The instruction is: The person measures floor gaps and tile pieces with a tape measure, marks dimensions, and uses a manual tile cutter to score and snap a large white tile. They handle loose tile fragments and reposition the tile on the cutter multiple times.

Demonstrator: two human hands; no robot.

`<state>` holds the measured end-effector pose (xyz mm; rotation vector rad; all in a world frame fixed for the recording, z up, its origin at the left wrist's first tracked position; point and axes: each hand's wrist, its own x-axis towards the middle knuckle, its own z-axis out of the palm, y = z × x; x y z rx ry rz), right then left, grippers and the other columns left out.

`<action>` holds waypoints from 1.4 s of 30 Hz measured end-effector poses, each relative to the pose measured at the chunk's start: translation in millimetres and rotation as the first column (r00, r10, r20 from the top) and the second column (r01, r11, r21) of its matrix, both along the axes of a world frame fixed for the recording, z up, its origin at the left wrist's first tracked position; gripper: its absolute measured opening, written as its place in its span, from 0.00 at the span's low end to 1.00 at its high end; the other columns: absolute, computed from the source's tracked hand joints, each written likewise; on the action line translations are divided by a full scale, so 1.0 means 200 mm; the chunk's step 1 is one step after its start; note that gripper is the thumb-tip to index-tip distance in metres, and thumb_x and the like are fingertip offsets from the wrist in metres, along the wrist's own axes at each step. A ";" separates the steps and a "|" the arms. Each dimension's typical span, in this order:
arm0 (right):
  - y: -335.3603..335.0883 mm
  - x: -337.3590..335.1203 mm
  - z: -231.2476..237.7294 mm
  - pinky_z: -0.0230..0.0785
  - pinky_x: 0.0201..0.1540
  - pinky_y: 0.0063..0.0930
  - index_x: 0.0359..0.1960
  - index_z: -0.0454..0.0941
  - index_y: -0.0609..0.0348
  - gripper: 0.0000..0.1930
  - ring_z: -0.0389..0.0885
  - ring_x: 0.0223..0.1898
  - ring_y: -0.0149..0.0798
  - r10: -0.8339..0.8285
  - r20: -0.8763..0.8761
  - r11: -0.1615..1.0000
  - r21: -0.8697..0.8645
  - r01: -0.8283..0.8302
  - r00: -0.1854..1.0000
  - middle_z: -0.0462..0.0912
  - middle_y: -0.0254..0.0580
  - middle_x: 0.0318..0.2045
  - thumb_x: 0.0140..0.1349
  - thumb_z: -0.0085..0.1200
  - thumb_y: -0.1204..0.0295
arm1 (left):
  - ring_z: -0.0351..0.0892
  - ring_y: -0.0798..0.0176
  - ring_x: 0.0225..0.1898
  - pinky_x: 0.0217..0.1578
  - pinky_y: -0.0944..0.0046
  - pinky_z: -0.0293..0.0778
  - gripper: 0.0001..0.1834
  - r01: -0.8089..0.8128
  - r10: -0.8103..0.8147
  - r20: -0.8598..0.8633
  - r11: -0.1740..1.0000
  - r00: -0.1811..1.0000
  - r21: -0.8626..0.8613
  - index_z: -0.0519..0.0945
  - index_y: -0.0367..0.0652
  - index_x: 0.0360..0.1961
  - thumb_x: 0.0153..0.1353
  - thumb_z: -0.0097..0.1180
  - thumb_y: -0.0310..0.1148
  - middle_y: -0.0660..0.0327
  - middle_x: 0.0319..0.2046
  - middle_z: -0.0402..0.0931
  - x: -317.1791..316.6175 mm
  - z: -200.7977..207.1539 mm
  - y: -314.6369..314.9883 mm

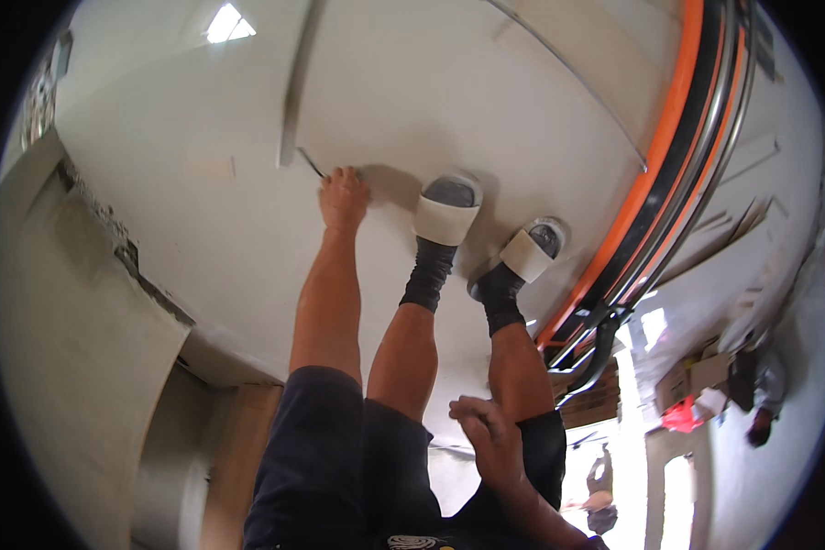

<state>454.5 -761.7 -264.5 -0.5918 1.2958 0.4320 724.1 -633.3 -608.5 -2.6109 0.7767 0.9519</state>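
Note:
My left hand (344, 197) reaches down to a large pale glossy slab (202, 220), its fingers closed around a thin dark rod (311, 162). The rod's kind cannot be made out; its far end lies beside the lower end of a long narrow light strip (287, 137). My right hand (490, 440) hangs near my right knee, apart from the slab, fingers loosely bent and nothing seen in them. Both my feet, in dark socks and pale slide sandals (447, 220), rest on the slab just right of the left hand.
A long orange and black frame with metal rails (655, 206) curves along the right. A thin rod (582, 81) lies at the upper right. Rough broken edging (124, 247) runs along the left. Cardboard boxes (706, 371) and two other people (600, 500) are at the lower right.

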 end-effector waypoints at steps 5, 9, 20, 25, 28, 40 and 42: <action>0.06 0.00 -0.03 0.67 0.48 0.25 0.48 0.72 0.69 0.16 0.78 0.44 0.33 0.143 0.027 0.981 -0.136 -0.138 0.989 0.80 0.46 0.41 0.65 0.48 0.68 | 0.77 0.40 0.37 0.38 0.48 0.73 0.13 -0.537 0.456 -0.309 0.799 0.834 -0.270 0.78 0.38 0.33 0.58 0.47 0.36 0.44 0.32 0.78 -0.34 0.41 0.23; 0.07 -0.08 -0.08 0.68 0.47 0.25 0.49 0.72 0.70 0.18 0.79 0.43 0.34 0.308 -0.006 0.929 -0.214 -0.302 0.951 0.80 0.45 0.40 0.64 0.48 0.66 | 0.76 0.41 0.41 0.44 0.50 0.72 0.16 -0.715 0.659 -0.281 0.663 0.697 -0.221 0.78 0.39 0.41 0.57 0.50 0.40 0.43 0.37 0.77 -0.59 0.68 0.29; -0.14 -0.20 -0.06 0.68 0.51 0.26 0.52 0.70 0.67 0.16 0.77 0.47 0.34 0.276 0.037 0.958 0.076 -0.278 0.960 0.79 0.48 0.44 0.66 0.48 0.70 | 0.64 0.41 0.56 0.53 0.50 0.66 0.45 -0.832 0.856 0.037 0.510 0.515 -0.217 0.62 0.42 0.59 0.44 0.68 0.50 0.44 0.54 0.65 -0.74 0.03 0.30; -0.20 -0.19 -0.07 0.68 0.52 0.26 0.50 0.71 0.67 0.14 0.77 0.47 0.34 0.300 0.050 0.952 0.053 -0.303 0.952 0.79 0.47 0.42 0.65 0.48 0.72 | 0.69 0.43 0.52 0.51 0.51 0.69 0.44 -0.870 0.863 0.133 0.493 0.487 -0.008 0.61 0.43 0.59 0.44 0.67 0.49 0.46 0.53 0.66 -0.66 0.06 0.28; -0.17 -0.25 -0.10 0.69 0.48 0.24 0.49 0.72 0.66 0.14 0.78 0.43 0.31 0.358 0.109 0.933 -0.016 -0.358 0.927 0.80 0.42 0.41 0.65 0.48 0.72 | 0.72 0.52 0.51 0.50 0.55 0.69 0.41 -0.957 0.885 -0.369 0.288 0.284 -0.046 0.67 0.40 0.55 0.43 0.67 0.51 0.49 0.50 0.70 -0.66 0.27 0.25; -0.23 -0.10 0.67 0.73 0.40 0.34 0.60 0.62 0.61 0.30 0.77 0.44 0.36 0.655 0.128 0.744 0.059 -0.665 0.744 0.75 0.43 0.46 0.66 0.37 0.49 | 0.60 0.50 0.62 0.61 0.58 0.58 0.43 -0.893 0.461 -0.765 0.229 0.450 -0.387 0.60 0.38 0.61 0.45 0.68 0.39 0.47 0.60 0.59 -1.24 2.59 -0.02; -0.23 -0.02 0.95 0.68 0.49 0.33 0.58 0.65 0.64 0.29 0.73 0.50 0.37 0.723 0.295 0.662 -0.039 -0.748 0.625 0.73 0.44 0.50 0.67 0.37 0.51 | 0.58 0.48 0.63 0.62 0.57 0.57 0.45 -0.862 0.470 -0.723 0.265 0.507 -0.432 0.58 0.39 0.62 0.44 0.68 0.39 0.48 0.62 0.56 -1.30 2.88 0.01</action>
